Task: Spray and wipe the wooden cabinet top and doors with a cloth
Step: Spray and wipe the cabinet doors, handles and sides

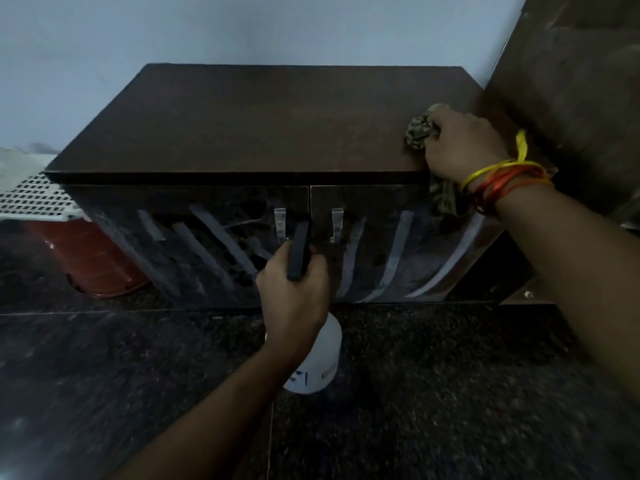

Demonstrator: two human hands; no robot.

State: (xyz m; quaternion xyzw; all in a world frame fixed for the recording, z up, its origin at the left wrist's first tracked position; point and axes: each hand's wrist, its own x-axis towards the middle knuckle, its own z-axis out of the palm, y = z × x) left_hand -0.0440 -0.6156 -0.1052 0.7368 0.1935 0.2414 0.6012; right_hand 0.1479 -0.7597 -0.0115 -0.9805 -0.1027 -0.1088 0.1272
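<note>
A low dark wooden cabinet stands against the wall, its flat top [263,119] facing me. Below the top are two glossy doors [207,237] with metal handles [280,223] near the middle. My right hand [464,143] grips a bunched patterned cloth [420,129] on the top's front right corner, and part of the cloth hangs over the edge. My left hand [294,299] holds a white spray bottle [318,358] by its black head, in front of the doors near the handles.
A red cylindrical container [90,261] stands on the floor left of the cabinet, under a white perforated panel [31,199]. A tall dark wooden panel [571,91] rises at the right. The floor [138,375] is dark speckled stone.
</note>
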